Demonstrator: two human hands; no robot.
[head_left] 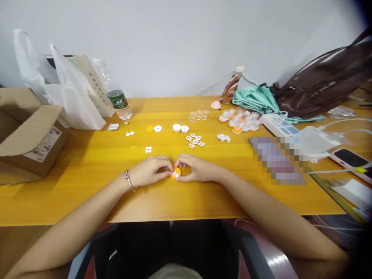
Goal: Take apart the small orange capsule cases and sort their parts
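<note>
Both hands meet mid-counter, near edge. The small orange disc sits right between them: left hand and right hand each pinch it closed from their own side, equally near. Loose white pieces lie farther back.

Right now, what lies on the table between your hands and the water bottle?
Head view: a small white pair of pieces lies on that stretch, then a yellow ring; otherwise bare tabletop.

Bare table lower left & centre frame: open passage. Upper centre: scattered white cutouts, discs. Right blocked: cup cluster, power strip, phone. Left: cardboard box.
</note>
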